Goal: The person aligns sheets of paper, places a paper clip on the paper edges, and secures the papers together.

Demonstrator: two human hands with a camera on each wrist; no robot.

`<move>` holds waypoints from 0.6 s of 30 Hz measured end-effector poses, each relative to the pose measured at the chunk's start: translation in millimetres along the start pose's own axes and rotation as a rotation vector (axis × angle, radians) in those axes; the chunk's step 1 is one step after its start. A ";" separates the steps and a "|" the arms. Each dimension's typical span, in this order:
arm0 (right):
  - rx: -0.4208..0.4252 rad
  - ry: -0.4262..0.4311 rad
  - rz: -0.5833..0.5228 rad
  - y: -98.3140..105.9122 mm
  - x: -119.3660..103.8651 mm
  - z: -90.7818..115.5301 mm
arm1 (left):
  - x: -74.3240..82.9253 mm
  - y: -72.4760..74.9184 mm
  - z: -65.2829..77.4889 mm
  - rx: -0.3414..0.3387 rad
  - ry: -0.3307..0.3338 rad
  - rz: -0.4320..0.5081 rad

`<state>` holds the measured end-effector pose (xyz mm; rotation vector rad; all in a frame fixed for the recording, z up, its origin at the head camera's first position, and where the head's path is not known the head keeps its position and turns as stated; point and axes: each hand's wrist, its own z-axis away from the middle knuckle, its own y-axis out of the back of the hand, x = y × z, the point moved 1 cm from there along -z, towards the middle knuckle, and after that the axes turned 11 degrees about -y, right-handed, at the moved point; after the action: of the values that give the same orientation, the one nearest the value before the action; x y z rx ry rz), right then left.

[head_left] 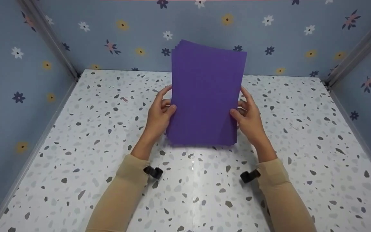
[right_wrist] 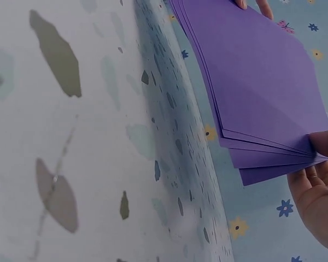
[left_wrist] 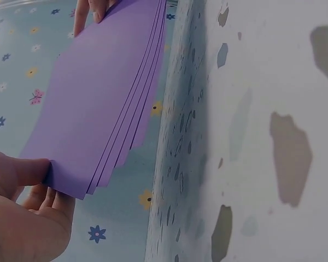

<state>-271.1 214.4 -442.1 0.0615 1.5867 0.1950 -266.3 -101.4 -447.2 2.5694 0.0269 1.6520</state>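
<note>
Several purple sheets of paper (head_left: 206,93) form a loose stack between my two hands, tilted up above the table. Along its left side my left hand (head_left: 158,117) grips the stack, thumb on the front face and fingers behind. My right hand (head_left: 249,120) holds the opposite side the same way. In the left wrist view the sheets (left_wrist: 98,93) are slightly fanned, their edges stepped. The right wrist view shows the sheets' corners (right_wrist: 262,164) spread apart near the right thumb. Parts of the fingers are hidden behind the paper.
A small red-and-white clip-like item (head_left: 125,100) lies on the speckled white table (head_left: 75,154), left of the stack. Blue flowered walls (head_left: 285,35) enclose the back and both sides. A dark wrist mount (head_left: 153,172) sits at the left cuff, another mount (head_left: 250,176) at the right.
</note>
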 end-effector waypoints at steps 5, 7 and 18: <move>0.002 0.028 0.011 0.6 -1.0 1.6 | 1.2 0.3 0.7 -0.002 -0.009 0.005; 0.004 0.035 0.015 0.9 -1.7 2.0 | 2.7 0.7 0.8 -0.001 -0.014 0.003; 0.024 0.067 0.016 1.3 -4.5 2.0 | 6.7 -0.2 -0.6 0.011 -0.041 -0.014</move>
<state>-269.2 215.2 -437.5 0.0875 1.6563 0.1924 -264.0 -100.8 -440.9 2.6047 0.0509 1.5986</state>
